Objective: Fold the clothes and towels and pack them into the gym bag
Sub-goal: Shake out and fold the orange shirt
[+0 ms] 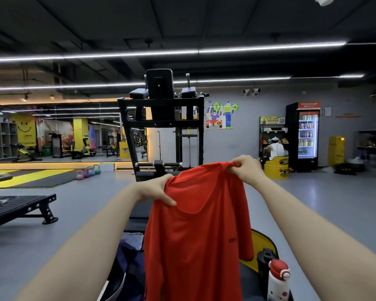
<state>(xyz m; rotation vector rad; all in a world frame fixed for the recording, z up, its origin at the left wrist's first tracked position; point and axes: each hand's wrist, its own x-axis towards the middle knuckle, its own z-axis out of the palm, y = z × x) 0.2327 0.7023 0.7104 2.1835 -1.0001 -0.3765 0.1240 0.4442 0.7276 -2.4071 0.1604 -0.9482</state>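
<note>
A red shirt (195,235) hangs in front of me, held up by its top edge at chest height. My left hand (155,189) grips its left shoulder, and my right hand (246,168) pinches the right shoulder a little higher. Behind the shirt's lower left lies dark navy cloth (130,257) with a paler piece (134,237) on top. A yellow-and-black panel (263,242), perhaps part of the gym bag, shows behind the shirt at the lower right. The shirt hides whatever lies directly below it.
A white bottle with a red cap (278,281) and a black bottle (265,261) stand at the lower right. A black bench (20,208) is to the left, a black gym machine (163,127) straight ahead, kettlebells (88,171) on the floor, and a person (275,149) sits by a drinks fridge (306,135).
</note>
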